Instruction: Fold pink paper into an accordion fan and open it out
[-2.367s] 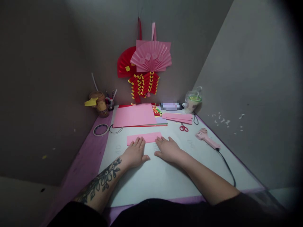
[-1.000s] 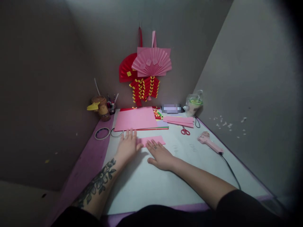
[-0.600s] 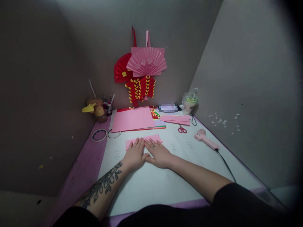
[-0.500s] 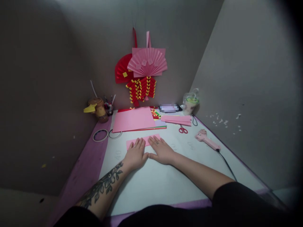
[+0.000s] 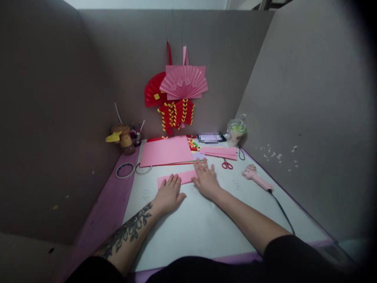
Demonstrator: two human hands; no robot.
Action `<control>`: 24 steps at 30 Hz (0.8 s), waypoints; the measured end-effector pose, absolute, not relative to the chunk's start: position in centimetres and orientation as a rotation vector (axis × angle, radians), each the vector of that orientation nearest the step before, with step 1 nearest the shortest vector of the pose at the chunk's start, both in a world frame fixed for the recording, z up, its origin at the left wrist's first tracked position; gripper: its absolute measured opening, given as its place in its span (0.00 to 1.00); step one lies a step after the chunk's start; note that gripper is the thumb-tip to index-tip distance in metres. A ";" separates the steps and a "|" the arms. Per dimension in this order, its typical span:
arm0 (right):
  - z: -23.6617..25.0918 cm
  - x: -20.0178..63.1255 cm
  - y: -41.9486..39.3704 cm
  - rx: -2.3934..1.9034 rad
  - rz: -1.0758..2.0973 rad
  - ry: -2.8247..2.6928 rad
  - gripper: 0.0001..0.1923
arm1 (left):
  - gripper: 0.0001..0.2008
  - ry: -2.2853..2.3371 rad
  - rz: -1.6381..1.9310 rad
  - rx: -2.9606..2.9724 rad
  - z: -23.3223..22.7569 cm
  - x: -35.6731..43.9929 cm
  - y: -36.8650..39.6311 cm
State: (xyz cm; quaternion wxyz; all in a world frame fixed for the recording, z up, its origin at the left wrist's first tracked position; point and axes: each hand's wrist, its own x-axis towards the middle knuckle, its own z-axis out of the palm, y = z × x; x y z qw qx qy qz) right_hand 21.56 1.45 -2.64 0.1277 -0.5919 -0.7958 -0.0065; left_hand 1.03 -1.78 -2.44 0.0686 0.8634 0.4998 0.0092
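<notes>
A narrow pink paper strip [image 5: 187, 177] lies on the white table covering [image 5: 188, 232] in front of me. My left hand [image 5: 170, 193] rests flat on the strip's left part, fingers stretched out and a ring on one of them. Over the strip's right end is my right hand [image 5: 206, 181], its fingers spread and slightly blurred; whether it touches the paper I cannot tell. Just beyond the strip lies a large pink paper sheet [image 5: 165, 151], on top of other coloured sheets. Neither hand grasps anything.
Red-handled scissors [image 5: 227, 165], pink strips [image 5: 219, 152] and a pink glue gun [image 5: 257, 179] with a black cord lie at right. Tape rolls [image 5: 125, 170] and a drink cup [image 5: 126, 140] stand left. Another cup [image 5: 236, 133] is back right. Paper fan ornaments [image 5: 185, 83] hang behind.
My right hand has slid to the right and a little away from me, its fingers spreading. More of the strip's middle shows. My left hand stays in place. The view has tilted up slightly.
</notes>
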 end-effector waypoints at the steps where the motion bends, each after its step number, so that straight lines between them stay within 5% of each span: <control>1: -2.8 20.7 1.1 -1.595 0.076 -2.426 0.35 | 0.33 1.487 0.039 2.603 -2.4 1.0 -1.8; 7: -3.9 18.9 0.6 -1.328 0.445 -2.693 0.39 | 0.32 1.456 0.071 2.606 -2.6 0.6 -1.6; 18: -4.4 22.0 1.0 -1.674 0.378 -2.552 0.41 | 0.33 1.703 -0.048 2.503 -2.5 -1.9 0.1; 24: -3.9 24.4 2.4 -2.118 0.052 -2.159 0.36 | 0.34 1.697 -0.059 2.485 -2.4 -1.8 0.1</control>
